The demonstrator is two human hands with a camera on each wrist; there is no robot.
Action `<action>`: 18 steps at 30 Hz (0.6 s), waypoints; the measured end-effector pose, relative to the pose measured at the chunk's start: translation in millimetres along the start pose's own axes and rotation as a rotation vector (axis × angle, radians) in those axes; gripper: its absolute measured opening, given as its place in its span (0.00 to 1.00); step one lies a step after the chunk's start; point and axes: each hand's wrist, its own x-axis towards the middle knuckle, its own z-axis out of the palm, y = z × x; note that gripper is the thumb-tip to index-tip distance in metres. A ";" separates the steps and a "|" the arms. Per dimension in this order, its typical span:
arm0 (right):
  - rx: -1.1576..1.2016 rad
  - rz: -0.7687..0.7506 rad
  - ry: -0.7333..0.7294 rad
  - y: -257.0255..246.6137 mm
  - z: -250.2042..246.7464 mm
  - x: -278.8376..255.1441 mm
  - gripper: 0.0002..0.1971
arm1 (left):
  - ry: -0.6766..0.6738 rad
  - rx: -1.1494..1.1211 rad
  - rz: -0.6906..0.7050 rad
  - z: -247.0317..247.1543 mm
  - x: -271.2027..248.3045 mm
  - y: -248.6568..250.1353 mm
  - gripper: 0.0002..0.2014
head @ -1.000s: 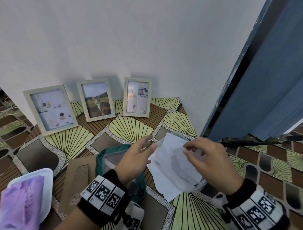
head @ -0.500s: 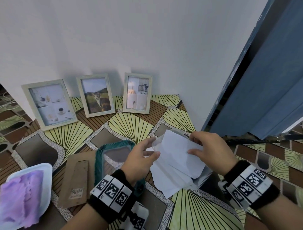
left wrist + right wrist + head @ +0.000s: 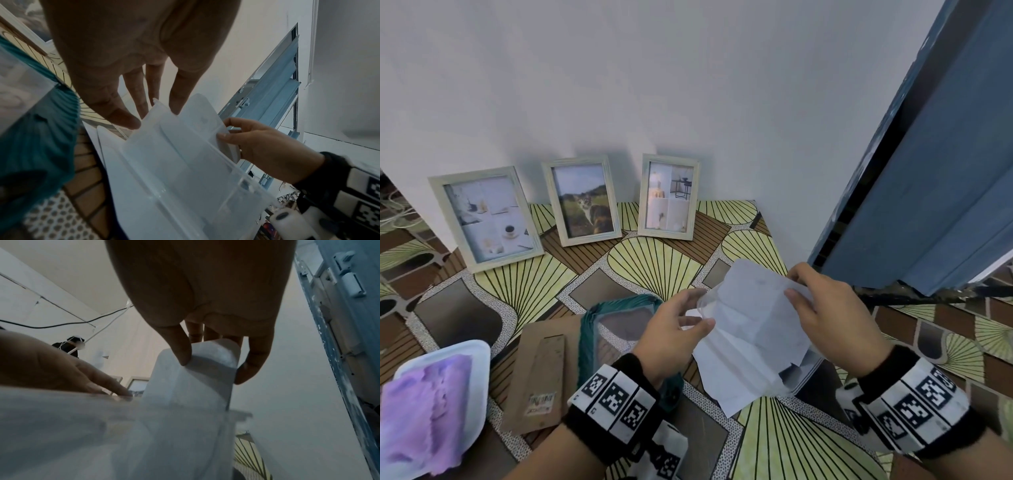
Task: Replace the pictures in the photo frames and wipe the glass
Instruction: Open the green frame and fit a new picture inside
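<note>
Three pale photo frames lean on the wall: a left frame (image 3: 484, 217), a middle frame with a cat picture (image 3: 583, 200) and a right frame (image 3: 669, 197). Above the table I hold a clear plastic sleeve (image 3: 185, 170) stuffed with white prints (image 3: 750, 329). My left hand (image 3: 705, 306) pinches the sleeve's open left edge between thumb and fingers. My right hand (image 3: 791, 282) pinches the top corner of one white print (image 3: 205, 369) that sticks out of the sleeve. A bare glass pane (image 3: 625, 322) lies on a teal cloth (image 3: 587, 342) under my left wrist.
A brown backing board (image 3: 541, 373) lies left of the teal cloth. A white tray (image 3: 479, 377) holding a purple cloth (image 3: 424, 411) sits at the near left. A blue door (image 3: 928, 171) stands just right of the table's right edge.
My right hand has shifted from the middle of the sheets to their top right corner and now pinches one print. The bundle has risen a little; my left hand stays on the sleeve's edge.
</note>
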 end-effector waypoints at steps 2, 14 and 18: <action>0.020 -0.012 0.037 -5.8 -5.6 0.1 0.03 | 0.004 0.038 0.013 -2.5 -1.6 1.7 0.22; 0.677 0.025 0.226 -59.2 -9.2 8.0 0.04 | 0.152 0.102 0.170 -72.3 -30.8 28.7 0.18; 0.832 0.043 0.117 -80.3 18.8 10.8 0.15 | 0.207 0.323 0.164 -107.1 -45.2 11.6 0.20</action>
